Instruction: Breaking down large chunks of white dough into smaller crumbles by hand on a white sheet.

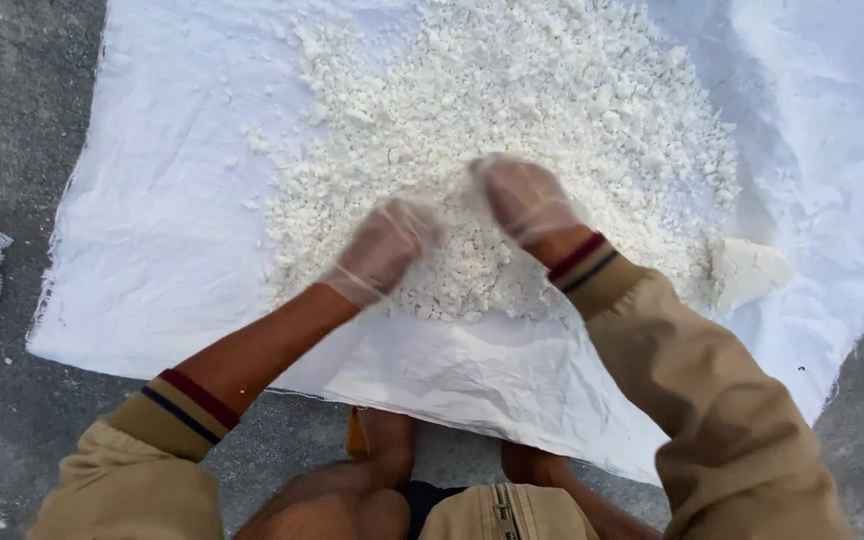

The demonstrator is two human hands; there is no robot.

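Grey concrete floor (22, 110) carried a white sheet (152, 240), and on it lay a wide heap of white crumbs (552, 110), with one larger lump (747, 272) at its right edge. Both hands wore thin clear gloves and were blurred: the left hand (382, 250) and right hand (524, 198) rested in the crumbs near the heap's front edge. Whether either grip was spread or closed could not be told.

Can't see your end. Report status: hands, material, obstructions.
Left hand and right hand, both in thin clear gloves, down in white crumbly heap. Heap on white sheet. One bigger lump at right edge.
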